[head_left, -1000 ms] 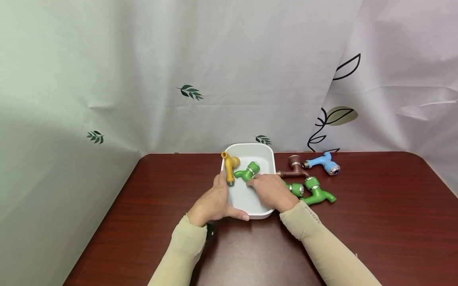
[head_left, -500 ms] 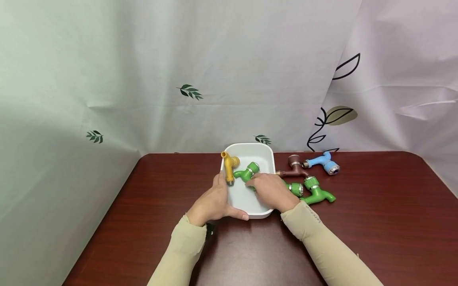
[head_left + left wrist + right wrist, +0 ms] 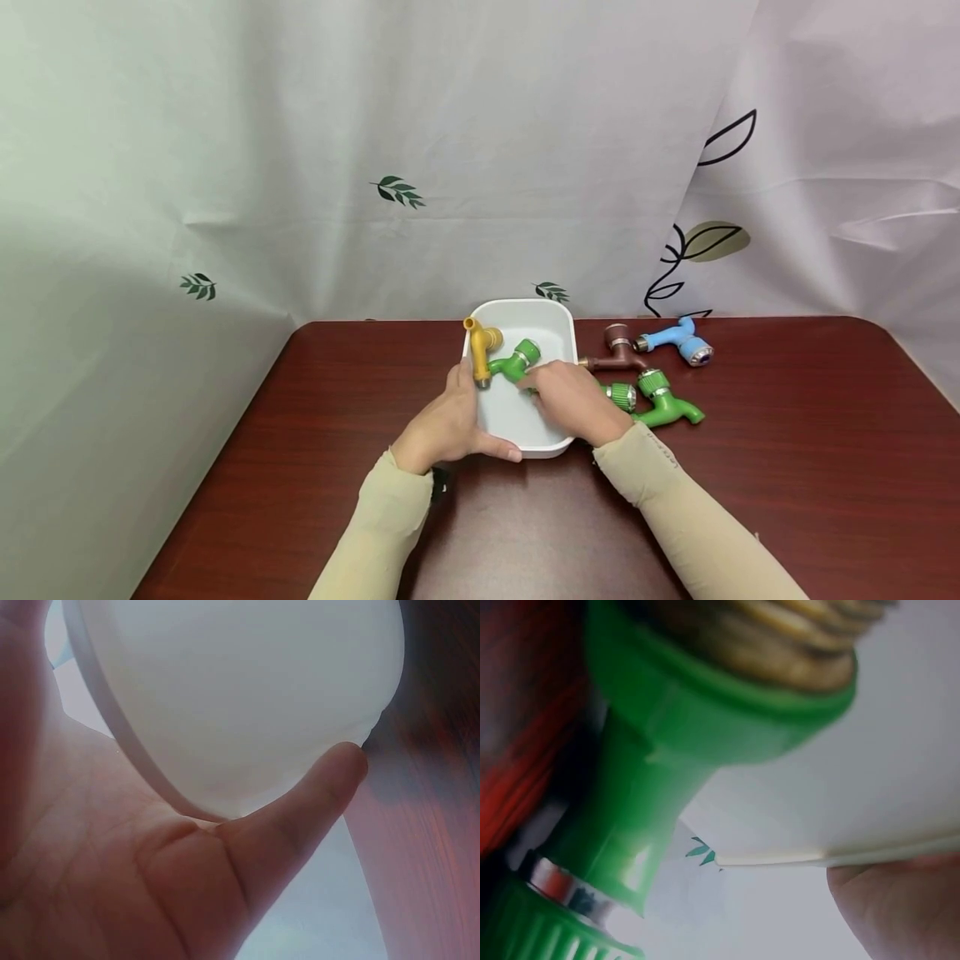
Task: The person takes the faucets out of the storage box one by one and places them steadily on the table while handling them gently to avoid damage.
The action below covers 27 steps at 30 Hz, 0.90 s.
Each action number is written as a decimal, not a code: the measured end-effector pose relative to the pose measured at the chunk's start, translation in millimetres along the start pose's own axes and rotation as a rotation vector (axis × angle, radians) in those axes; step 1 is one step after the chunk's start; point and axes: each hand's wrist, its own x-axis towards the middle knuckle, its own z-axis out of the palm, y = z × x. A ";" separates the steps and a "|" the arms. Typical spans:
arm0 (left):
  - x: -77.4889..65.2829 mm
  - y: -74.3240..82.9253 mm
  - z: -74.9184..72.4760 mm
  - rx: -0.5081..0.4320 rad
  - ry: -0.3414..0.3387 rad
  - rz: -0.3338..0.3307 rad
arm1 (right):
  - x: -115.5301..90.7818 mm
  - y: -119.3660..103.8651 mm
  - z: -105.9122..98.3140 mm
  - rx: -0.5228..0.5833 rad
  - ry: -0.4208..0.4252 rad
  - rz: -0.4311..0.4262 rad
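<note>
A white plastic tray (image 3: 525, 429) stands on the table, with a yellow faucet (image 3: 481, 350) lying along its left side. My left hand (image 3: 450, 425) presses against the tray's near left corner, thumb straight along the front wall and fingers along the left wall. Inside the tray, my right hand (image 3: 573, 400) pinches a green faucet (image 3: 516, 364); its fingers hide the faucet's lower end. The left wrist view shows the thumb (image 3: 292, 810) laid along the tray's outer wall. Close up in the right wrist view is a green faucet (image 3: 652, 750) with a brass threaded end, beside the tray wall.
Right of the tray lie a brown faucet (image 3: 621, 354), a light blue faucet (image 3: 678, 339) and a green faucet (image 3: 663, 404). Another green faucet (image 3: 621, 396) is partly hidden by the right hand. A pale curtain (image 3: 480, 167) hangs behind the dark red table (image 3: 360, 375).
The green faucet in the tray has shifted slightly left, its spout now near the yellow faucet. My right hand has moved only a little; the left hand and tray stay put.
</note>
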 end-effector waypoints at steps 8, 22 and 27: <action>0.0 -0.5 0.3 -0.006 -0.001 0.002 | -1.3 0.3 -4.9 0.071 0.009 -0.022; 0.0 0.0 0.1 0.007 0.000 -0.003 | -5.1 0.8 -12.5 0.105 0.017 -0.032; -0.2 -0.2 0.0 0.006 -0.001 -0.003 | -6.8 1.6 -14.6 0.092 0.037 -0.046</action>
